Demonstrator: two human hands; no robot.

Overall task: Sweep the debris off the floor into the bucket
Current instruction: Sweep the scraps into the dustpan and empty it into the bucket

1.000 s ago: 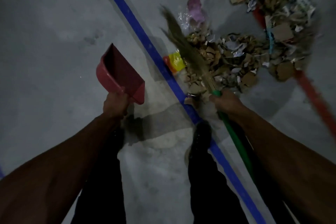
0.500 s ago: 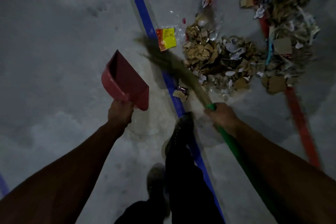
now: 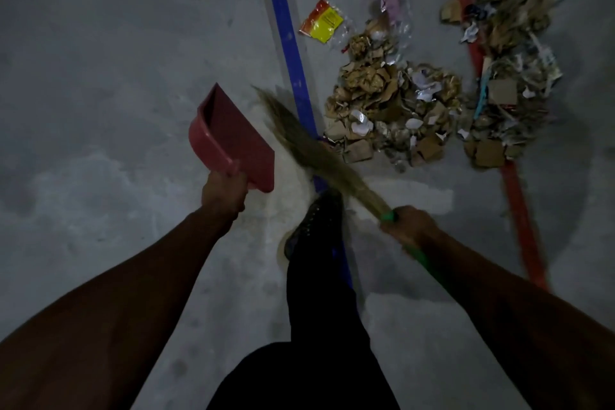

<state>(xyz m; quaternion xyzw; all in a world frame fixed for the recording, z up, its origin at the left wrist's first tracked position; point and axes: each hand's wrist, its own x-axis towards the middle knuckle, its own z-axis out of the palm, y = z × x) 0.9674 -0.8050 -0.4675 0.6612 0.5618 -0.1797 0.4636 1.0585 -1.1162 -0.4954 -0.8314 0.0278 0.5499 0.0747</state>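
Gripping the rear edge of a red dustpan (image 3: 233, 140), the left hand (image 3: 225, 194) holds it off the floor (image 3: 100, 110) — mouth tilted up and away, the pan's length running forward and slightly left from the knuckles. Its fingers are curled round the pan's handle end; how tightly cannot be told in this dim light.

Just right of the pan lies the broom (image 3: 309, 150). Its bristles fan out up and to the left, blurred, crossing a blue floor line (image 3: 289, 43) close by the pan's right corner. The long axis of the broom runs diagonally, from the bristle tips near the pan down and right to the green handle, where the right hand (image 3: 411, 226) is wrapped round it with fingers closed on the shaft. A dark shoe (image 3: 316, 220) stands between the two hands, on the line.

The debris pile (image 3: 392, 110) — torn cardboard, paper scraps, bits of foil — lies to the right of the blue line, ahead of the right hand and well apart from the pan. A yellow-and-red wrapper (image 3: 321, 22) sits alone further up, and more litter is strewn along a red line (image 3: 519, 203) at the far right.

No bucket is in view. By my reading, the bristles are on the wrong side of the pile: they would have to come round behind it before it can be drawn leftward, and the pan must come down to the floor on the pile's near-left side.
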